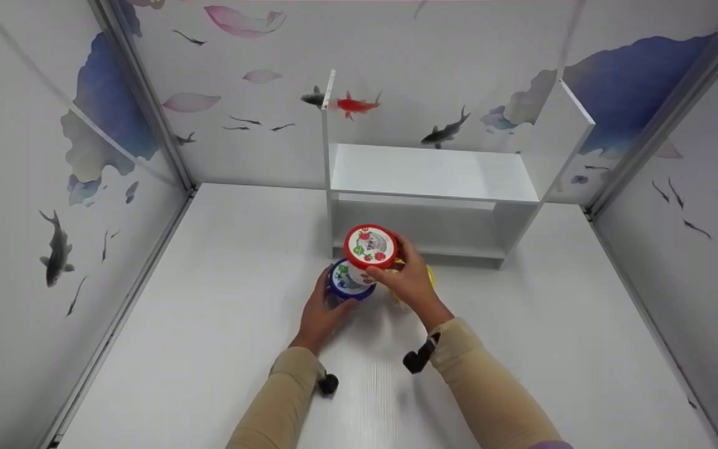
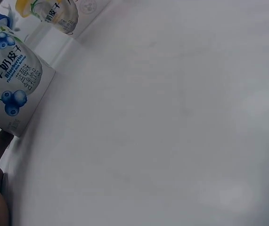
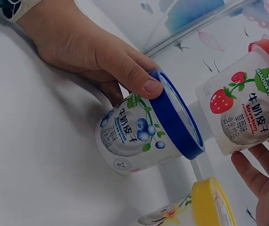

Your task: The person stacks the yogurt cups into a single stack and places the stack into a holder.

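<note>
My left hand (image 1: 321, 317) grips a white blueberry tub with a blue lid (image 3: 176, 117), which stands on the table. Its thumb lies along the lid's edge in the right wrist view. In my right hand (image 1: 415, 282) is a white strawberry tub with a red lid (image 1: 370, 245), thumb on one side and fingers on the other. This tub is raised and partly overlaps the blue lid in the head view. A third tub, with a yellow lid (image 3: 208, 201), stands beside the blueberry one, mostly hidden behind my right hand in the head view.
Just beyond the tubs stands a white shelf unit (image 1: 434, 174) with tall side panels and a middle board. Printed walls (image 1: 259, 125) with fish and petals enclose the white table (image 1: 222, 280) at the back and both sides.
</note>
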`<state>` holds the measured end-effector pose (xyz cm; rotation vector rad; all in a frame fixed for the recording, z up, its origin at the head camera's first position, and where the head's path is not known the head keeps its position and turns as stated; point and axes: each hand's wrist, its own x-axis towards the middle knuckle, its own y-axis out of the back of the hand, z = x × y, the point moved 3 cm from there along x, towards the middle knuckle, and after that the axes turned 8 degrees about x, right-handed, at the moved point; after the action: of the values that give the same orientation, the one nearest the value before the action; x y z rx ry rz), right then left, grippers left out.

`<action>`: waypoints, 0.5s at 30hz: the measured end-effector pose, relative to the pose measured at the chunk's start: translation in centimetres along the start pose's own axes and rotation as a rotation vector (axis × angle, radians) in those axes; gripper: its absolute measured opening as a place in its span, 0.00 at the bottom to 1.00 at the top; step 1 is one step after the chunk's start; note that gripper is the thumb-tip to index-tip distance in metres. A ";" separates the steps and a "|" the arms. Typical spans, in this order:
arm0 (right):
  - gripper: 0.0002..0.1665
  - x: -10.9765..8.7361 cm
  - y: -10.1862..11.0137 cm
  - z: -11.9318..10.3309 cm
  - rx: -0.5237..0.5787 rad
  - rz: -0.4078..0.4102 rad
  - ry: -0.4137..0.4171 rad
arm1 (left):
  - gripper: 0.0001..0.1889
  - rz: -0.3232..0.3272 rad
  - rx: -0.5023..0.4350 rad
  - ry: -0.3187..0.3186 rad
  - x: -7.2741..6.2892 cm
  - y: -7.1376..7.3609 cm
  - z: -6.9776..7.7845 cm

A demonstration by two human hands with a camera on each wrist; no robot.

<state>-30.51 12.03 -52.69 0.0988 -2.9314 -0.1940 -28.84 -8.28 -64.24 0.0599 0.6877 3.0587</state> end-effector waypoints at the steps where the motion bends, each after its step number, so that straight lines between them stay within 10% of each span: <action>1: 0.58 0.0 -0.2 0.0 -0.002 -0.005 0.000 | 0.56 0.001 -0.001 -0.002 0.0 0.0 0.0; 15: 0.57 -0.1 -1.8 0.3 -0.050 -0.046 -0.005 | 0.54 0.009 0.022 -0.051 0.0 0.1 0.0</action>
<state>-30.40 10.26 -53.28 0.1588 -2.9287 -0.2743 -28.83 -8.35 -64.20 0.1409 0.7209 3.0467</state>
